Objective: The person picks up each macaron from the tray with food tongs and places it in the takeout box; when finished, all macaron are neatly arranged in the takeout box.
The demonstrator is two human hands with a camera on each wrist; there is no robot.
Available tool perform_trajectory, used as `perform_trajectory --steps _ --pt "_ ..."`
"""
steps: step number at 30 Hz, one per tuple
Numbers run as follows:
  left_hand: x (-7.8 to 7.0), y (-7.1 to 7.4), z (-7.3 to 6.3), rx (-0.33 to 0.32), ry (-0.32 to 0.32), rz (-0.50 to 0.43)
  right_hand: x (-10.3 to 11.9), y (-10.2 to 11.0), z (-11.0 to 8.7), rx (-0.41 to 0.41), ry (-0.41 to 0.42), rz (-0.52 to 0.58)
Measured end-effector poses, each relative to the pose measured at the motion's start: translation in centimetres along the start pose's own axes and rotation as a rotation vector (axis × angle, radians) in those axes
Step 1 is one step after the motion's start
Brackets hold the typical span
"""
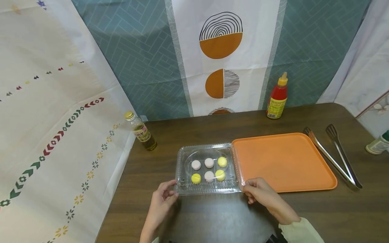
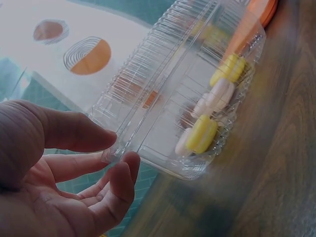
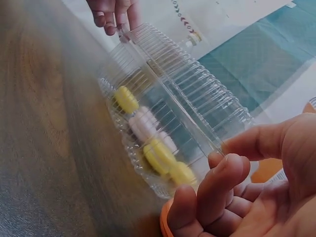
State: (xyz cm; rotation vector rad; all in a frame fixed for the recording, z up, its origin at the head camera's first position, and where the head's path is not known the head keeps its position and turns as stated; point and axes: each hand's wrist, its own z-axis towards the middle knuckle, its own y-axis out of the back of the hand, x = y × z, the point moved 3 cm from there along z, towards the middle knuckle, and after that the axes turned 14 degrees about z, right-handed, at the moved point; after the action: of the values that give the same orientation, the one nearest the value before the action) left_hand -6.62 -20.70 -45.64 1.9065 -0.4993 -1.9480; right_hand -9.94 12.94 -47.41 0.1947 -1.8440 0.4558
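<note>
A clear plastic clamshell box [image 1: 209, 191] with its lid down stands on the table, close against the tray's left edge. Through the plastic show several macarons, some yellow [image 1: 196, 178] and some pale pink-white [image 1: 209, 163], in two rows. My left hand [image 1: 161, 201] pinches the box's front left corner; in the left wrist view its thumb and fingers meet on the rim. At the front right corner, my right hand [image 1: 263, 195] pinches the rim between thumb and fingertips. The right wrist view shows the ribbed lid [image 3: 173, 64] between both hands.
Right of the box lies an orange tray [image 1: 282, 162], with metal tongs [image 1: 343, 158] at its right side. A red sauce bottle [image 1: 277, 98] stands at the back, an oil bottle [image 1: 142, 132] at the left. A green-capped container [image 1: 378, 144] is at the right edge.
</note>
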Motion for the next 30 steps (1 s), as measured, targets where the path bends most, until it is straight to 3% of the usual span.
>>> perform_trajectory --steps 8,13,30 --pt "0.33 0.11 0.25 0.004 0.014 -0.038 0.03 0.15 -0.02 0.022 0.025 0.015" --pt "0.25 0.28 0.38 0.002 -0.009 -0.026 0.06 0.36 -0.10 0.047 0.032 -0.019" --pt "0.11 0.44 0.62 -0.010 -0.006 -0.050 -0.04 0.32 0.24 -0.036 0.021 0.013"
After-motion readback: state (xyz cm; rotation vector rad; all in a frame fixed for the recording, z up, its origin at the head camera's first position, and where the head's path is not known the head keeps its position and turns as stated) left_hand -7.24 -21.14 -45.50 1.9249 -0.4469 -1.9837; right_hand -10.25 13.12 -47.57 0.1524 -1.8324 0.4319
